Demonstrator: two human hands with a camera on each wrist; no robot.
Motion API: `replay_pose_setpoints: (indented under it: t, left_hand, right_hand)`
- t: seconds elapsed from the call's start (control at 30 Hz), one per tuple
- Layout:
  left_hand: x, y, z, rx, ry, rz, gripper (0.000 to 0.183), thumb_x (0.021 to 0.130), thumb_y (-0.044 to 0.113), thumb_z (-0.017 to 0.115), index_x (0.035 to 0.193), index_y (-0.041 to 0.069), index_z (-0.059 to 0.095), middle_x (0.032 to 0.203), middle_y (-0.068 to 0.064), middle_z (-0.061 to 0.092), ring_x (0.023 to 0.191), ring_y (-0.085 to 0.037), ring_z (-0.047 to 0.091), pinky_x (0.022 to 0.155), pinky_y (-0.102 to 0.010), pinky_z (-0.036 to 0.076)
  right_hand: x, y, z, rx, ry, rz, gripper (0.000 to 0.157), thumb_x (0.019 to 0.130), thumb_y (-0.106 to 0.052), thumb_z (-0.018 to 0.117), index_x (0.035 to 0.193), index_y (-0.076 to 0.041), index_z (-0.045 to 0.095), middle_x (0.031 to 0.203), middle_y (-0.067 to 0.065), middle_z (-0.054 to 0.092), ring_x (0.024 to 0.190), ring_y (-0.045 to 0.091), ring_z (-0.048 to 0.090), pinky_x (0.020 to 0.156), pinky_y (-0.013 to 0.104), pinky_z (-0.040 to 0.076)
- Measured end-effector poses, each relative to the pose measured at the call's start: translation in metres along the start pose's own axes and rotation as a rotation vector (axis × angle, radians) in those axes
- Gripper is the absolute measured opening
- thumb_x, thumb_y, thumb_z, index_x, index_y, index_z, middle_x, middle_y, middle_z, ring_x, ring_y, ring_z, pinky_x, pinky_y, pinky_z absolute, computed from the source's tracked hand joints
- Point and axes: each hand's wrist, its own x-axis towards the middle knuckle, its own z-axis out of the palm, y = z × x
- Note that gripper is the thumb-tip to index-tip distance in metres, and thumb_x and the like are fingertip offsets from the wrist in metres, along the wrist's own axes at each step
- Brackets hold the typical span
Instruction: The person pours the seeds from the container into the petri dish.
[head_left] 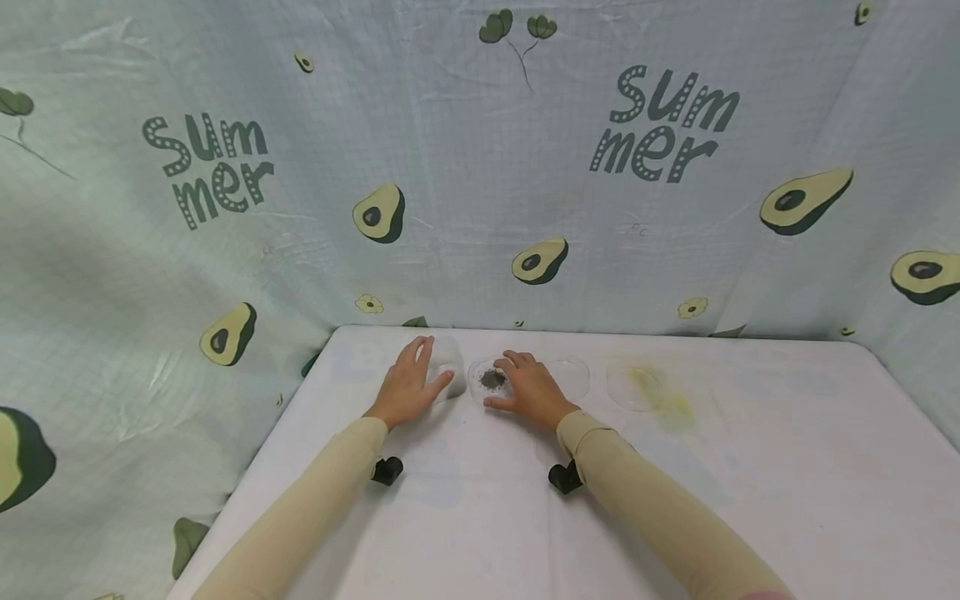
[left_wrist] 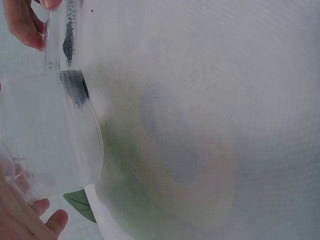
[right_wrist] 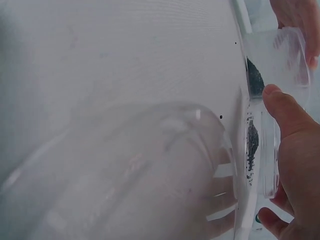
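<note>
My left hand (head_left: pixel 408 387) grips a clear plastic cup (left_wrist: pixel 45 130), thumb on the near side and fingers on the far side. Dark granules (left_wrist: pixel 76 89) are heaped in the cup's low corner, on the side toward the right hand. Directly beside the cup is a shallow clear dish (right_wrist: pixel 270 170), holding a small pile of similar dark granules (head_left: pixel 492 380). My right hand (head_left: pixel 531 390) holds this dish between thumb and fingers. In the right wrist view its thumb (right_wrist: pixel 286 111) overlaps the place where the cup and dish meet.
To the right of the right hand lie a clear, rounded plastic piece (head_left: pixel 572 379) and another one (head_left: pixel 626 390). A large clear curved piece (right_wrist: pixel 150 165) fills the right wrist view's foreground. Stray dark specks dot the white tabletop (head_left: pixel 465 533). A printed cloth (head_left: pixel 450 167) hangs behind.
</note>
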Motion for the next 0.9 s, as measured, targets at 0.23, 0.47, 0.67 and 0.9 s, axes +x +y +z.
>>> replay_pose_setpoints:
  t: [0.23, 0.47, 0.67, 0.9]
  left_hand:
    - [0.001, 0.000, 0.000, 0.016, -0.004, -0.007, 0.078, 0.098, 0.052, 0.045, 0.154, 0.005, 0.018, 0.157, -0.017, 0.023, 0.145, -0.034, 0.025, 0.112, -0.059, 0.031]
    - [0.001, 0.000, 0.000, 0.009, -0.008, -0.010, 0.078, 0.098, 0.052, 0.044, 0.154, 0.006, 0.017, 0.157, -0.016, 0.022, 0.146, -0.034, 0.024, 0.112, -0.060, 0.030]
    - [0.002, -0.002, 0.001, 0.004, -0.009, -0.004, 0.077, 0.098, 0.052, 0.044, 0.154, 0.006, 0.017, 0.157, -0.016, 0.022, 0.145, -0.034, 0.024, 0.111, -0.060, 0.031]
    - [0.002, -0.002, 0.001, -0.003, -0.004, -0.002, 0.078, 0.098, 0.051, 0.045, 0.154, 0.005, 0.018, 0.157, -0.016, 0.022, 0.145, -0.034, 0.024, 0.111, -0.059, 0.031]
  right_hand:
    - [0.006, -0.002, 0.000, -0.034, -0.011, 0.012, 0.071, 0.081, -0.055, 0.070, 0.133, -0.009, 0.055, 0.142, 0.014, 0.050, 0.131, 0.032, 0.047, 0.106, 0.049, 0.043]
    - [0.010, -0.003, 0.000, -0.033, -0.032, 0.038, 0.071, 0.081, -0.055, 0.071, 0.134, -0.010, 0.054, 0.144, 0.014, 0.048, 0.133, 0.033, 0.045, 0.106, 0.051, 0.043]
    - [0.011, -0.004, -0.001, -0.023, -0.027, 0.028, 0.070, 0.081, -0.053, 0.072, 0.133, -0.010, 0.055, 0.143, 0.014, 0.049, 0.132, 0.033, 0.045, 0.105, 0.052, 0.043]
    - [0.013, -0.005, -0.002, -0.027, -0.052, 0.029, 0.070, 0.082, -0.053, 0.071, 0.134, -0.010, 0.054, 0.144, 0.015, 0.048, 0.133, 0.033, 0.045, 0.106, 0.051, 0.042]
